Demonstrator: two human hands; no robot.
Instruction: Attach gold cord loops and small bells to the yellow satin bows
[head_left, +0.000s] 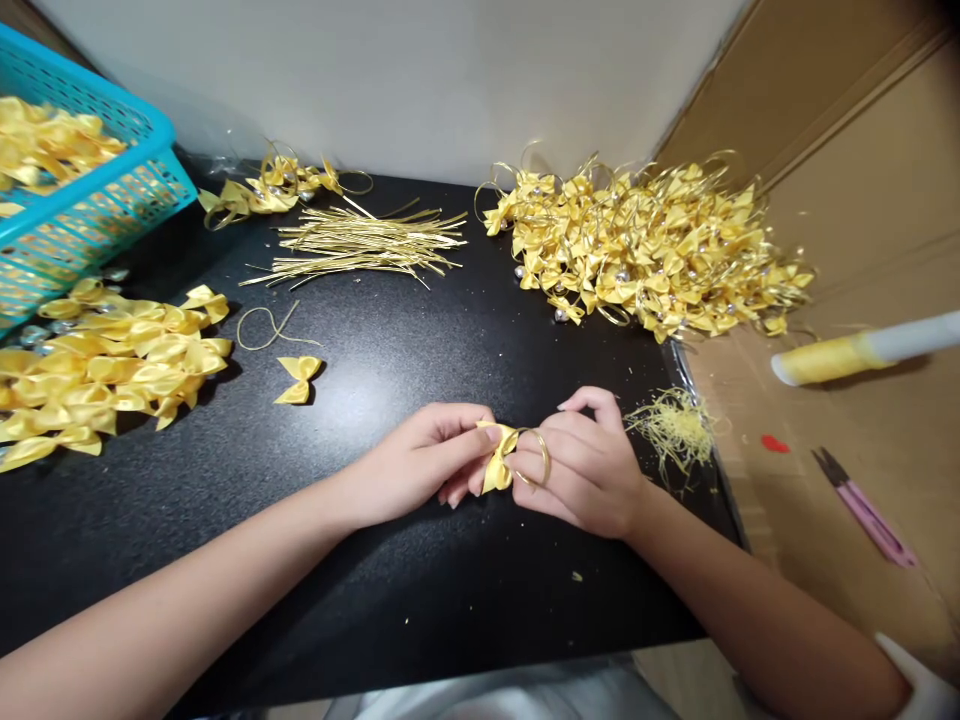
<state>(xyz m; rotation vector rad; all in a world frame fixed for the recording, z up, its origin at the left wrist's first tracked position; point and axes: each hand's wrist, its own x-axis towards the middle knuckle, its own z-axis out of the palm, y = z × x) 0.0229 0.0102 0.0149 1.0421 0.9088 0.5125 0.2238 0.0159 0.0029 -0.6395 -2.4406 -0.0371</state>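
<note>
That little yellow bow (497,466) is sitting smack between the two hands, just over the black table (420,610). The left hand (450,455) is pinching it from its left side, thumb on top, fingers clamped on the ribbon. Its long axis is running roughly away from the person, so the wings are pointing near and far, not hand to hand. The gold loop (548,462) is standing at the bow's right edge, lying over the curled fingers of the right hand (581,465), which is clearly the nearer one to it. Those right fingers are bunching together beside the bow, but honestly I can't tell whether they're clamping anything.
</note>
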